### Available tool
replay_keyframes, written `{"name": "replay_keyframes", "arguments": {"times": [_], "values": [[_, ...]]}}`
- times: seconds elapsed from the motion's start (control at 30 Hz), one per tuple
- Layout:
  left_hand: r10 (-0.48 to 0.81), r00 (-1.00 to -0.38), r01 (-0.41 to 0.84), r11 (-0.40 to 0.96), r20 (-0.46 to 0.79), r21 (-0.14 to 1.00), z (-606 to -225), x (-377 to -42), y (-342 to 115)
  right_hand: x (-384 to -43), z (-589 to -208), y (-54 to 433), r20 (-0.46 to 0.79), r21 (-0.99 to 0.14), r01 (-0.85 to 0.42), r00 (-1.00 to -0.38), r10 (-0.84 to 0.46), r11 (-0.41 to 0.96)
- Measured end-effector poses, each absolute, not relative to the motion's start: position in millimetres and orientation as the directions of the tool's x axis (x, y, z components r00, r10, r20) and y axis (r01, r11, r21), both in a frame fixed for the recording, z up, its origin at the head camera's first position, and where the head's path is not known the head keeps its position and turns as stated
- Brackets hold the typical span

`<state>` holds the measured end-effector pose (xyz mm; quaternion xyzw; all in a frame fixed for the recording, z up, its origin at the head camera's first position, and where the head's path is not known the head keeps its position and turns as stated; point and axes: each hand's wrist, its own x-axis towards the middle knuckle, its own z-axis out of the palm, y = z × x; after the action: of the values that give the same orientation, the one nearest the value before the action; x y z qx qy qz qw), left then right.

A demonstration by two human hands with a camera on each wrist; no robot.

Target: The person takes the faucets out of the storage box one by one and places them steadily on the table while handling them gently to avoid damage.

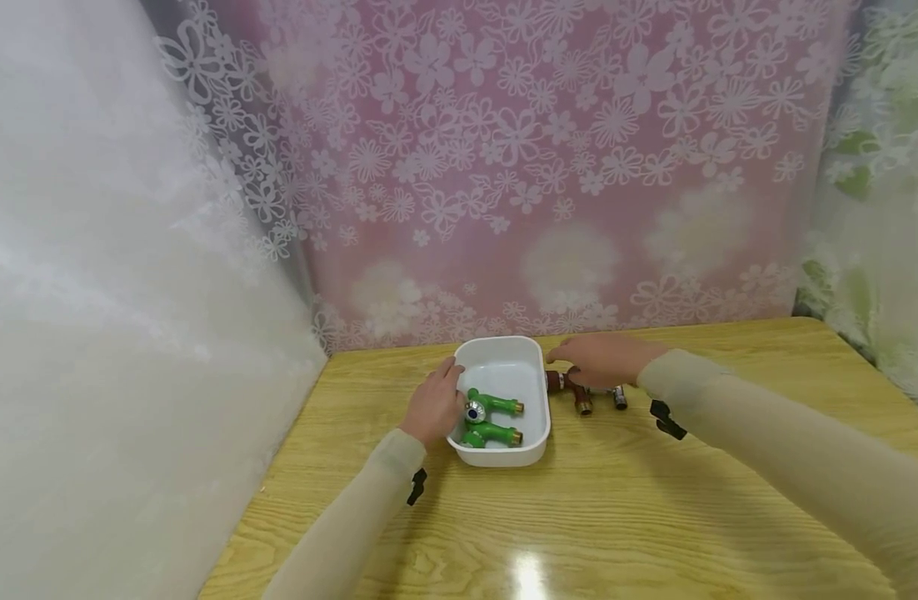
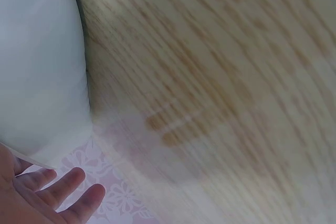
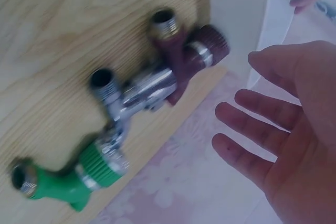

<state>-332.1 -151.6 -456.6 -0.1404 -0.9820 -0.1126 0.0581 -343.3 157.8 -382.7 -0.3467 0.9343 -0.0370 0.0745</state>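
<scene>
A white plastic basin (image 1: 501, 457) stands on the table, with green angle valves (image 1: 496, 433) lying in its near half. My left hand (image 1: 435, 406) rests at the basin's left rim, its fingers loosely spread in the left wrist view. On the other side, my right hand (image 1: 607, 357) hovers over the valves beside the basin, fingers apart and nothing held. Below it lie a maroon angle valve (image 3: 173, 56), a chrome angle valve (image 3: 149, 87) and a green angle valve (image 3: 63, 184), in a row. In the head view the right hand partly hides this row.
The wooden table (image 1: 474, 525) runs back to a pink flowered curtain (image 1: 466, 183). A pale sheet (image 1: 129, 292) hangs along the left side, and a leaf-patterned one (image 1: 871, 250) along the right. The maroon valve lies close against the basin's right wall.
</scene>
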Motion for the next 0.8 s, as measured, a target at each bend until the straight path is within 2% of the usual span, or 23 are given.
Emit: {"name": "replay_keyframes", "arguments": {"times": [0.33,0.57,0.8], "values": [[0.263,-0.956,0.286,0.935,0.132,0.208,-456.2,-331.2,-152.9,-340.5,-367.4,110.4,-0.198,-0.162,-0.66,-0.707,-0.679,0.734],[0.261,-0.957,0.284,0.934,0.128,0.215,-454.8,-331.3,-152.8,-347.8,-369.9,80.9,-0.216,-0.167,-0.68,-0.681,-0.7,0.713],[0.267,-0.956,0.287,0.936,0.123,0.202,-452.2,-329.6,-152.3,-355.3,-377.8,57.0,-0.255,-0.218,-0.705,-0.626,-0.737,0.675]]}}
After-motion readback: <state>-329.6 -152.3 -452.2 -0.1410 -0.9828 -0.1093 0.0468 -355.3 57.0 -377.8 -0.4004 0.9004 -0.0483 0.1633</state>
